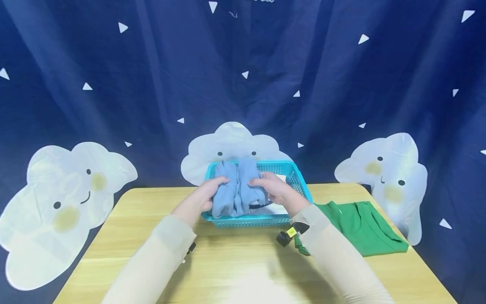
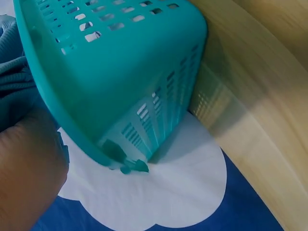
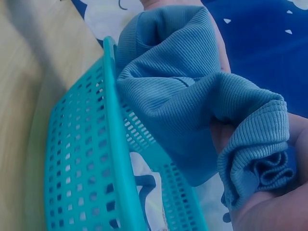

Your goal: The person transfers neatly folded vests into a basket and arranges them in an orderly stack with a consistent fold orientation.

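Note:
A folded blue ribbed garment (image 1: 237, 190) is held in both hands over the left part of a turquoise plastic basket (image 1: 303, 181). My left hand (image 1: 203, 195) grips its left side, thumb on top. On the other side my right hand (image 1: 275, 187) grips it with the thumb in front. The right wrist view shows the garment's rolled folds (image 3: 168, 82) above the basket rim (image 3: 118, 144). White cloth with dark markings (image 3: 147, 192) lies inside the basket. In the left wrist view, only part of the left hand (image 2: 33, 168) shows beside the basket corner (image 2: 110, 86); its fingertips are hidden.
A folded green garment (image 1: 360, 230) lies on the wooden table (image 1: 228, 261) to the right of the basket. Behind the table hangs a dark blue curtain (image 1: 243, 97) with white clouds and triangles. Black wrist devices (image 1: 290, 233) hang under the sleeves.

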{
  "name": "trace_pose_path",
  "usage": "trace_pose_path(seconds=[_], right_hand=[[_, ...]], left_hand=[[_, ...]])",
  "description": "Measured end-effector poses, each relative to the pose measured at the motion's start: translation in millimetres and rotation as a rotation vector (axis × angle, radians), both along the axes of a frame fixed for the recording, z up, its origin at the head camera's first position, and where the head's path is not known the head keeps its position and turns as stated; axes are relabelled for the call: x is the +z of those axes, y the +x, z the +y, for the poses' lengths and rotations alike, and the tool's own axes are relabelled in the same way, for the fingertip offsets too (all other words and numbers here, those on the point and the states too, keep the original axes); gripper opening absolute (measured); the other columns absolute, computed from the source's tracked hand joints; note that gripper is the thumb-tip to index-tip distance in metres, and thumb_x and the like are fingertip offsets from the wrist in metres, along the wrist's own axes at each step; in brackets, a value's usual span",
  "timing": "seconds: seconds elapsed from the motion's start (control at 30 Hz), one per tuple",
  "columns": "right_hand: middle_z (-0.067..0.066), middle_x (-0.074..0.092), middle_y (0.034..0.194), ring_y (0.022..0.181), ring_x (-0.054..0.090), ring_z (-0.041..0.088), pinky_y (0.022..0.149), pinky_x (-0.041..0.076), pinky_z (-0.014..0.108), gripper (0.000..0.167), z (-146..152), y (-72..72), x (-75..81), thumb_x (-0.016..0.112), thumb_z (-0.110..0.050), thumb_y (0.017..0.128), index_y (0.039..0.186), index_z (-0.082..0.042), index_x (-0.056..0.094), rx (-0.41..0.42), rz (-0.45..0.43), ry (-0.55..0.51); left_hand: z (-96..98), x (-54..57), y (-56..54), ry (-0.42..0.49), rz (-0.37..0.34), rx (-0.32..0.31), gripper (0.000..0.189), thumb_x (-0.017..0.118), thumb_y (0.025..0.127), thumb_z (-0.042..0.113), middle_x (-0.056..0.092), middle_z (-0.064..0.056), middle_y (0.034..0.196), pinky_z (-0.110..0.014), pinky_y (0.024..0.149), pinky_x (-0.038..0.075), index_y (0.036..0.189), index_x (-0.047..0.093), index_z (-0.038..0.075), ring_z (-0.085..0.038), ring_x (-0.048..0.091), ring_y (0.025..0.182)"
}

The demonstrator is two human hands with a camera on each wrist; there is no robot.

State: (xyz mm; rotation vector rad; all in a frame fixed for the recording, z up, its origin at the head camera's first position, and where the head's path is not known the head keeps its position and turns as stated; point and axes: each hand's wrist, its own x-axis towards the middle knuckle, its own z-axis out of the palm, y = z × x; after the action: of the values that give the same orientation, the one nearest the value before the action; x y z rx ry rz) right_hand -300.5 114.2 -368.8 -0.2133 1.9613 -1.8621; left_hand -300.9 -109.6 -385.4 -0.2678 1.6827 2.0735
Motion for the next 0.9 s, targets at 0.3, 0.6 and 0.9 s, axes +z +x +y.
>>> trace_pose_path(seconds=[0.3,0.6,0.9], right_hand=[[0.002,0.066,0.095,0.092,0.063,0.019,0.099,0.047,0.047,0.037,20.1,-5.4,-0.9,0.066,-0.014,0.092,0.126,-0.003,0.055,-0.045,-0.024,0.009],[0.001,0.070,0.082,0.072,0.067,0.012,0.066,0.056,0.024,0.016,49.1,-13.0,-2.9,0.061,-0.008,0.096,0.111,-0.004,0.058,-0.076,-0.032,-0.052],[-0.001,0.059,0.096,0.089,0.057,0.016,0.112,0.026,0.055,0.024,73.6,-20.2,-8.9,0.064,-0.012,0.094,0.116,-0.008,0.054,-0.125,-0.047,0.027]], left_hand=[[10.5,-4.6,-8.5,0.180,-0.071,-0.024,0.051,0.060,0.095,0.022,0.056,-0.010,0.126,-0.032,0.093,0.055,0.139,0.038,0.005,-0.020,0.064,0.101],[6.9,-1.0,-12.4,0.190,-0.055,-0.034,0.057,0.056,0.092,0.017,0.053,-0.009,0.128,-0.033,0.096,0.052,0.143,0.032,0.008,-0.021,0.061,0.105],[-3.1,-6.2,-20.5,0.207,-0.091,-0.018,0.054,0.054,0.093,0.015,0.054,-0.006,0.124,-0.029,0.091,0.054,0.141,0.030,0.009,-0.017,0.064,0.097]])
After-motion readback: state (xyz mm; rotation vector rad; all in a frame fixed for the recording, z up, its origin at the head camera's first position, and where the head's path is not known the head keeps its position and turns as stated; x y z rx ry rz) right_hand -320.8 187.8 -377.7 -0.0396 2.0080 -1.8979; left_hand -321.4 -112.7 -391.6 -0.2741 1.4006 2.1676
